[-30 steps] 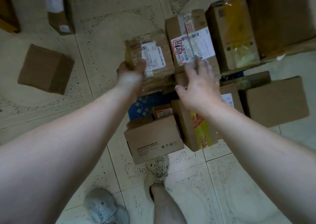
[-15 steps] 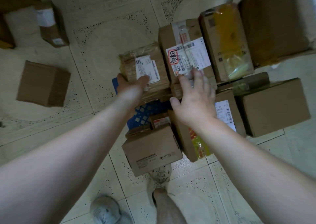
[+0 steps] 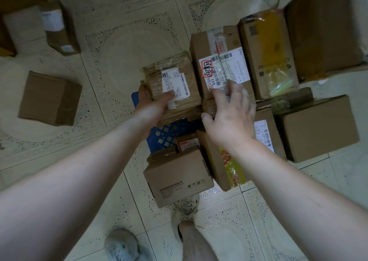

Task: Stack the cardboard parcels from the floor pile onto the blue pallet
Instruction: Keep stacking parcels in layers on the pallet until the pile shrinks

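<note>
Lower now: the tape-wrapped parcel (image 3: pixel 173 85) and both hands have dropped in the frame toward the blue pallet (image 3: pixel 165 135), centre.

- Left hand (image 3: pixel 153 105) grips the parcel's near left corner. Thumb lies across the white label, fingers wrap round the left side.
- Right hand (image 3: pixel 231 117) lies spread and flat on the neighbouring labelled parcel (image 3: pixel 219 61). It holds nothing and appears to steady that box.
- Tape-wrapped parcel sits on lower boxes at the pallet's left edge, just beside the labelled one. Whether it is fully seated, cannot tell.
- Step in hand, by my reading: placing. Slide it flush to the neighbour and keep the base flat with no overhang on the left. Let go only once it sits square.
- Both forearms reach forward and down, wrists fairly straight.
- Plain cardboard box (image 3: pixel 49 98) waits on the floor, left of frame.
</note>
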A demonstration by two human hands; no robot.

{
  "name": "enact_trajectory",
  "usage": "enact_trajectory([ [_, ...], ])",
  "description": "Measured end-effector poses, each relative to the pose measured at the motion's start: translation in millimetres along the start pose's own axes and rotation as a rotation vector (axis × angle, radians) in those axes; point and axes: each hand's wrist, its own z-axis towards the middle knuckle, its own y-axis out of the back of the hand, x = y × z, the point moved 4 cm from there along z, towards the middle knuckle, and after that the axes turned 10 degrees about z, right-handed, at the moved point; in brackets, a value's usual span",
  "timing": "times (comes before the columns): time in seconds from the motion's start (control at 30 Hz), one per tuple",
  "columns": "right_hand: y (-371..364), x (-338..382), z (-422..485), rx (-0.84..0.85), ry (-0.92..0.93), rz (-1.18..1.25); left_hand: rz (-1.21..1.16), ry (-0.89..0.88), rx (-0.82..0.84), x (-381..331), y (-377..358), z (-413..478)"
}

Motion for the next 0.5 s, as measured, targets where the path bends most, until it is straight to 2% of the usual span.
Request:
enact_trajectory([
  [0.27, 14, 63, 0, 0.018, 0.09, -0.031, 0.172, -0.042, -0.014, -2, 51, -5],
  [0.5, -21, 165, -25, 0.085, 0.087, -0.076, 0.275, -0.019, -0.057, 48, 182, 5],
])
